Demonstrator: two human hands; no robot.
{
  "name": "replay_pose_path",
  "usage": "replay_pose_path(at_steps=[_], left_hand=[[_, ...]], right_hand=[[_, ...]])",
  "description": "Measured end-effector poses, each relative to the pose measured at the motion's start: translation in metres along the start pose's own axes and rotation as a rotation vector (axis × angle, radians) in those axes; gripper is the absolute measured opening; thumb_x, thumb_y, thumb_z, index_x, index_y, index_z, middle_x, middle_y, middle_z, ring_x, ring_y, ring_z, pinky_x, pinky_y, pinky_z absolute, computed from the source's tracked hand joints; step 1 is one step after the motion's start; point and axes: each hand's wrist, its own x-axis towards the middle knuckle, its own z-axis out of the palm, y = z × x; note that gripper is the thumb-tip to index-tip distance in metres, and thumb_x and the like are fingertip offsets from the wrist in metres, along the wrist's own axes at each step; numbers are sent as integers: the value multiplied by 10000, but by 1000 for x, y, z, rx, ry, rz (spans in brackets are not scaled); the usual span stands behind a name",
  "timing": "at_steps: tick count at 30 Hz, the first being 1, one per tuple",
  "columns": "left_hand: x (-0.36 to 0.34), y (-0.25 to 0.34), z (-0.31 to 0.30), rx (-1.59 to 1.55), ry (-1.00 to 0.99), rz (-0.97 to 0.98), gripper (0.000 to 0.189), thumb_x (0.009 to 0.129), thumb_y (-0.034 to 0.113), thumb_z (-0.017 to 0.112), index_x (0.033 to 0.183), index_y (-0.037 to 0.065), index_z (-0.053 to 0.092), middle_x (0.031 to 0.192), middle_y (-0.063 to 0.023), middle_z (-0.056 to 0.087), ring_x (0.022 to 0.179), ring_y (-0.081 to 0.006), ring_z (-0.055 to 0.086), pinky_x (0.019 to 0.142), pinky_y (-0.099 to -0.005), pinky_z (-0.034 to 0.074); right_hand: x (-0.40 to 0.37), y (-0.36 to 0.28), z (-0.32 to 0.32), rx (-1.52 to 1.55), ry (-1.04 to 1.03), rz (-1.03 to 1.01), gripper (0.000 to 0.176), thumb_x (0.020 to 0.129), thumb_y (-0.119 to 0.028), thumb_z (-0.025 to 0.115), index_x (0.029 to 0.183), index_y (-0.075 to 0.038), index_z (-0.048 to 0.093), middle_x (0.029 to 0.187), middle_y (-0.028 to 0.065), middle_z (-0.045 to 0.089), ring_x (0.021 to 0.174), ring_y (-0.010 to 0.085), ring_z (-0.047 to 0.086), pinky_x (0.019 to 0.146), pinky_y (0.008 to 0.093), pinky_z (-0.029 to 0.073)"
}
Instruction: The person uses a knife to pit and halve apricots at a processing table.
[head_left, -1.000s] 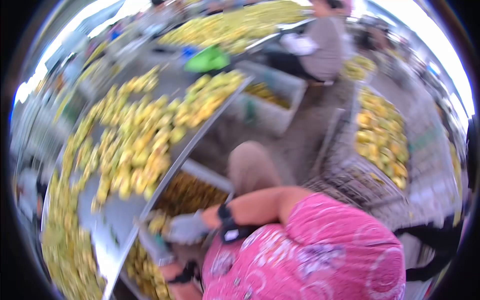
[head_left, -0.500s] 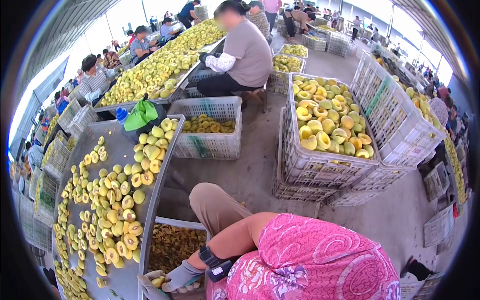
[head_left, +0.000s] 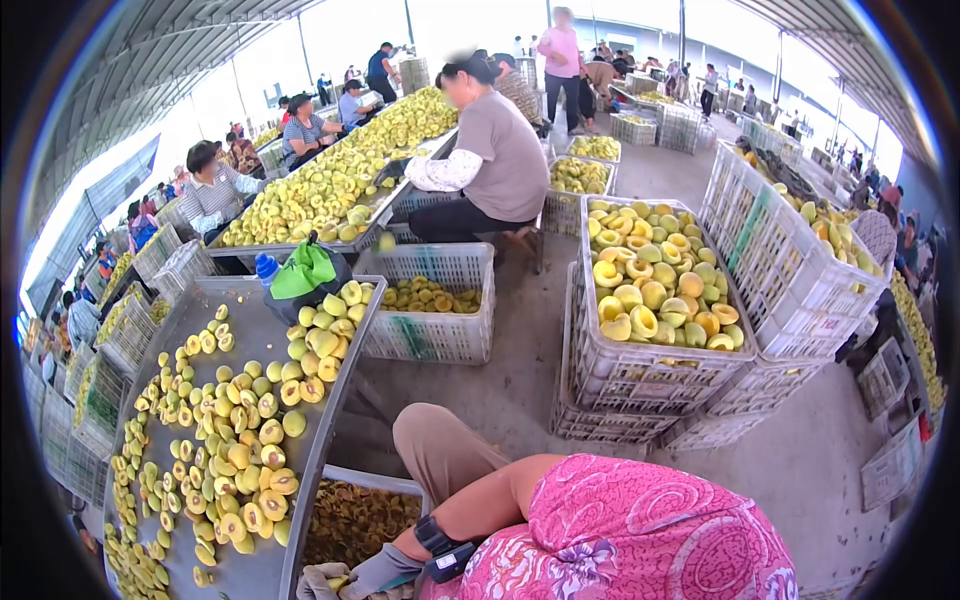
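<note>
At the bottom edge, my left hand (head_left: 322,580), in a grey glove, curls around a yellow peach piece (head_left: 341,583), mostly covered by fingers. My right hand (head_left: 380,572), also gloved, is closed right beside it; a teal edge shows at its palm, and I cannot tell what it grips. Both hands are low beside the rim of a metal table (head_left: 318,440). On that table lie many halved peaches (head_left: 235,455), some with brown pit hollows showing. Below the hands' far side stands a crate (head_left: 375,480) of brownish scraps.
A green bag (head_left: 303,272) and a blue-capped bottle (head_left: 266,266) stand at the table's far end. Stacked crates of peaches (head_left: 660,270) rise at right. Ahead, a seated co-worker (head_left: 495,160) faces a heaped table (head_left: 345,235); a crate (head_left: 430,335) stands behind that person.
The view has tilted up, so the tables and crates sit lower in it. My hands stay together at the bottom edge. A blurred yellow-green piece now shows in mid-air near the co-worker's crate.
</note>
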Motion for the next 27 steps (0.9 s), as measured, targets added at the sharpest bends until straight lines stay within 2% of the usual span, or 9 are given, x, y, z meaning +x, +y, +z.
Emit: replay_pose_path(at_steps=[6,12,15,17,20,24,25,26,27], left_hand=[[-2,-15,-10,-303,23,-142,600,1002,476,387,839,-25,673,770,-100,673,683,-177,613,655,-298,505],[-15,5,-2,82,-54,-15,631,1003,500,369,865,-35,674,786,-104,669,678,-181,606,679,-296,504],[-18,12,-3,-88,9,-81,625,1012,482,349,861,-34,667,788,-105,664,679,-184,602,684,-297,505],[-16,-7,-4,-194,15,-91,611,1014,471,348,862,-33,659,793,-108,661,686,-187,602,673,-291,507],[-19,-9,6,-181,139,-130,609,1013,473,355,859,-37,651,792,-118,658,683,-194,605,651,-276,511],[17,-12,23,-194,-6,-17,601,996,489,398,900,-46,653,816,-140,665,710,-214,622,673,-309,525],[1,-31,17,-115,149,-31,562,996,496,401,765,26,602,703,-84,616,617,-146,562,593,-296,484],[-3,-18,18,-289,199,-113,514,1012,423,390,770,31,616,745,-91,641,661,-152,579,629,-302,497],[0,3,19,-376,116,-40,471,1023,304,370,744,20,622,733,-98,646,683,-160,595,616,-296,494]], right_hand=[[-2,-2,11,72,-9,1,327,959,-516,411,835,-219,470,536,-90,309,363,66,279,371,244,231],[-5,6,17,-104,84,39,330,961,-518,400,835,-225,483,537,-92,320,369,58,280,367,238,236],[-6,4,21,-7,24,35,339,959,-519,398,819,-225,489,529,-83,324,361,68,292,360,244,249],[-20,-3,43,110,51,-3,376,977,-480,418,704,-223,446,524,-130,287,380,22,283,368,184,250],[-19,1,42,-74,202,-24,396,945,-536,439,654,-268,441,502,-117,322,369,64,283,368,222,242],[-22,1,28,-85,202,19,337,955,-495,404,788,-215,490,512,-71,327,346,80,308,354,254,272],[-20,2,18,141,3,58,341,964,-445,412,699,-232,435,506,-117,310,345,37,259,331,223,230],[0,17,-5,317,-227,75,335,971,-413,421,679,-248,421,510,-125,311,357,28,274,334,217,232],[-26,-3,17,383,-177,74,310,978,-384,425,702,-243,429,510,-129,289,364,22,268,333,216,231]])
